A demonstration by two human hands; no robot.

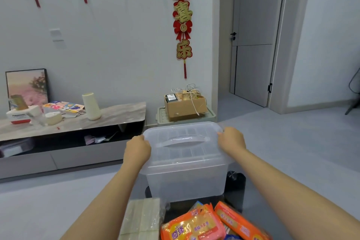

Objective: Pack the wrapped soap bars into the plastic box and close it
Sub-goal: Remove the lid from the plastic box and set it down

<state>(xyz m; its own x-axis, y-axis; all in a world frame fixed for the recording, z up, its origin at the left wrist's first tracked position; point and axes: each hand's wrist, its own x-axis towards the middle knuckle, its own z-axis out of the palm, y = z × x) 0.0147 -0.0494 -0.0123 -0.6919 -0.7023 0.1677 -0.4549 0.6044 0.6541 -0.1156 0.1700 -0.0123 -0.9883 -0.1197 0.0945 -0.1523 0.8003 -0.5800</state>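
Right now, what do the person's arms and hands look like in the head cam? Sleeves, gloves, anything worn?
Both arms are bare from the bottom edge of the frame to the fingers: no sleeves in view, no gloves. The left hand and right hand show no rings or markings that I can make out. No watch or band is visible at either wrist. Nothing above the forearms is in frame.

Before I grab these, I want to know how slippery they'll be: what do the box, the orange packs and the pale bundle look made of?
The box looks like translucent, slightly frosted moulded plastic; the surface behind shows dimly through its walls. The orange packs seem wrapped in thin glossy plastic film, crinkled and shiny. The pale bundle appears sleeved in clear film; the bars inside can't be judged.
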